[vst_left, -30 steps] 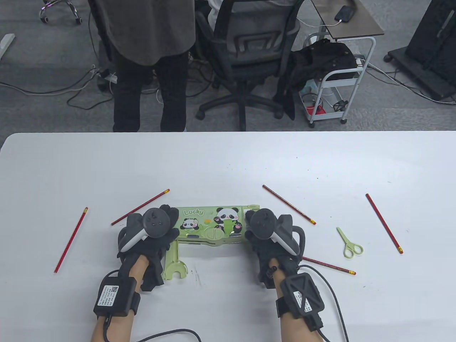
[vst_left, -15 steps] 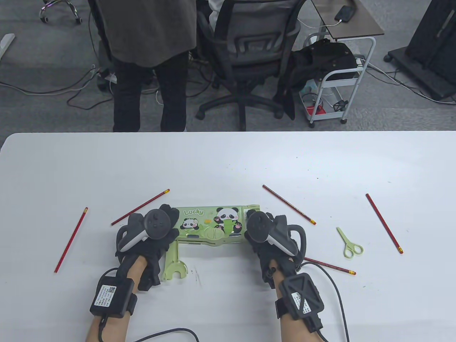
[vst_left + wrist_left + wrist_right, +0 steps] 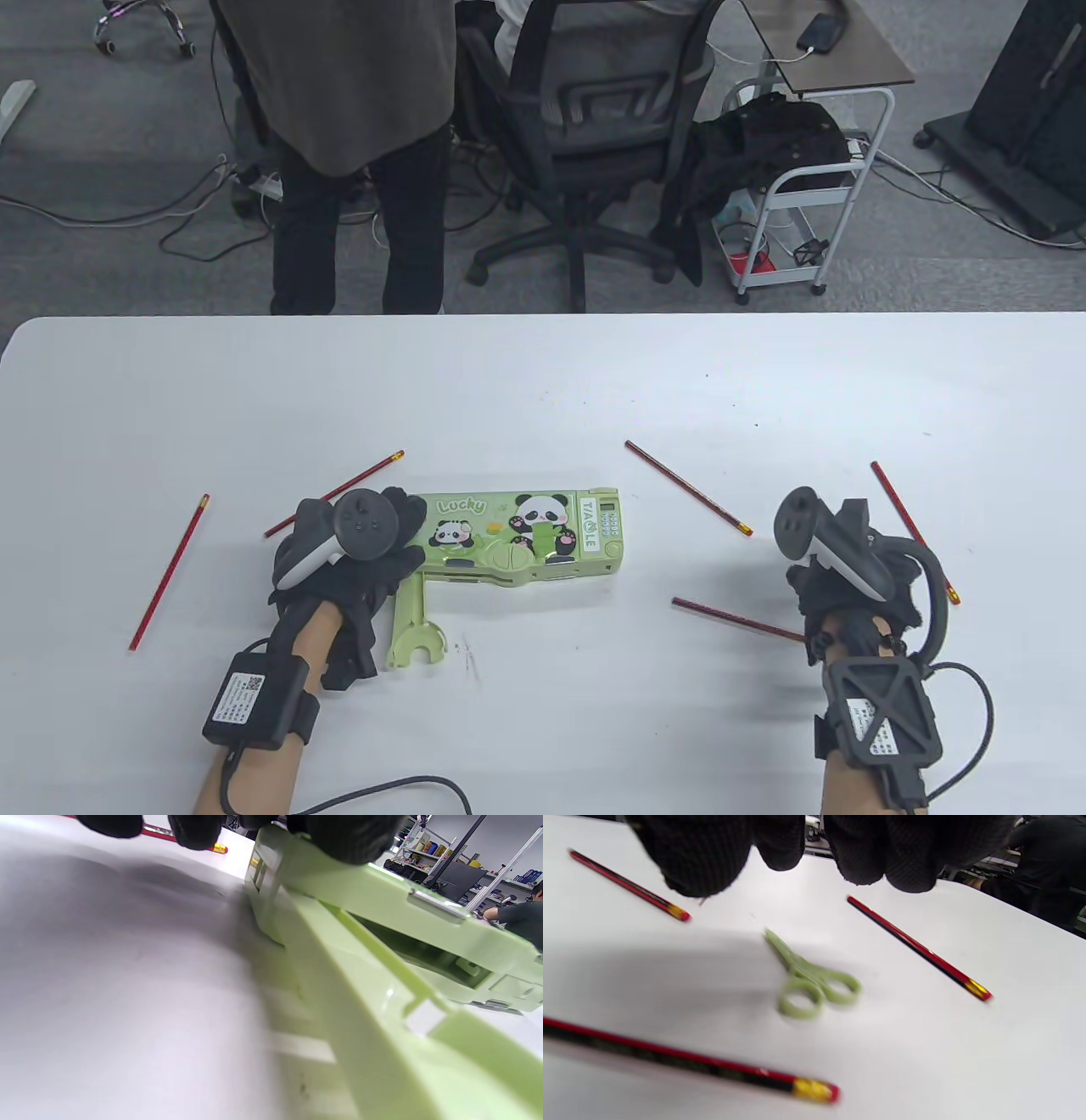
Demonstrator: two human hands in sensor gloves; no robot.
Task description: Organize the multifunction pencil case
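Observation:
The green panda pencil case [image 3: 526, 535] lies flat at the table's middle, with a green flap [image 3: 414, 624] swung out toward me at its left end. My left hand [image 3: 386, 543] grips that left end; its fingers [image 3: 343, 836] lie over the case's top edge [image 3: 382, 895]. My right hand [image 3: 844, 581] hovers off to the right, holding nothing. Its fingers [image 3: 704, 857] hang loosely above the small green scissors [image 3: 814, 984], which the hand hides in the table view. Red pencils lie loose around: one far left [image 3: 170, 573], one behind my left hand [image 3: 373, 469].
More red pencils lie right of the case [image 3: 687, 488], near my right wrist [image 3: 734, 617] and at the far right [image 3: 891, 492]. Beyond the table's far edge [image 3: 543, 316] stand a person [image 3: 339, 153], an office chair [image 3: 594, 127] and a white cart [image 3: 806, 195].
My right hand has let go of the case's right end and moved right, over the scissors. The left hand stays on the case's left end. The case has not moved.

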